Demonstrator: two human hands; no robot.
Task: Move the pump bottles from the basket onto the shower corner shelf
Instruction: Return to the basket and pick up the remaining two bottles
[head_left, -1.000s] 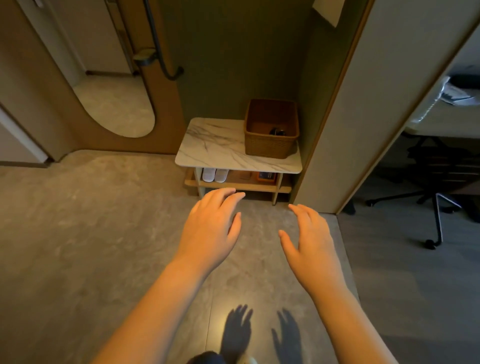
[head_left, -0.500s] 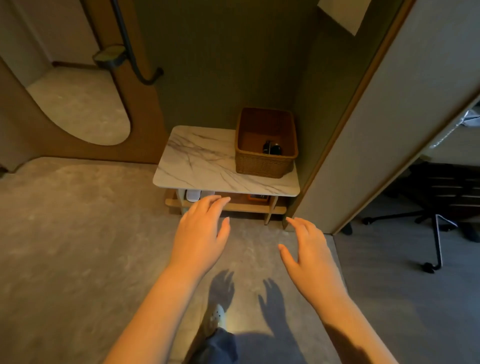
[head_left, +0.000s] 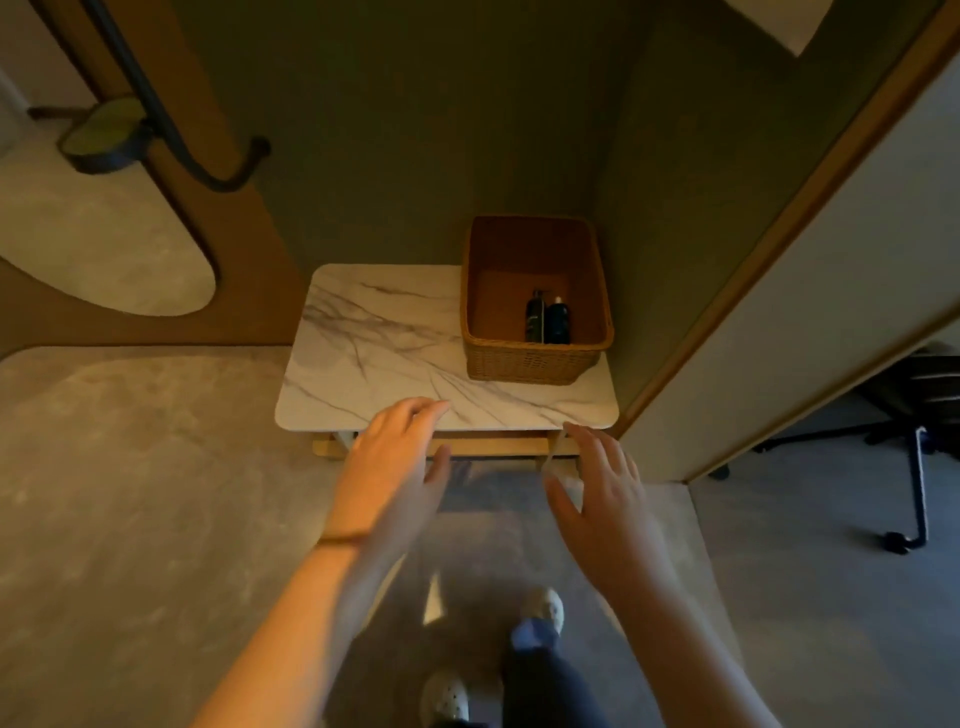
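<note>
A brown woven basket (head_left: 524, 361) stands on the right end of a low marble-topped table (head_left: 374, 358). Inside it, against the near wall, two dark pump bottles stand side by side: a black one (head_left: 534, 317) and a dark blue one (head_left: 557, 321). My left hand (head_left: 397, 465) hovers with straight fingers over the table's front edge, holding nothing. My right hand (head_left: 597, 488) is spread in the air just before the table's front right corner, also empty. Both hands are short of the basket. A small dark corner shelf (head_left: 104, 136) hangs on the wall at upper left.
A curved dark rail (head_left: 197, 156) runs down beside the small shelf. A white wall panel (head_left: 810, 291) stands close on the right of the table. An office chair base (head_left: 914, 467) sits on the floor at far right. My feet (head_left: 540, 608) are on the grey floor below.
I have stepped closer to the table; the basket looms larger and both bottles now show inside it. Both hands have reached forward to the table's front edge, still empty.
</note>
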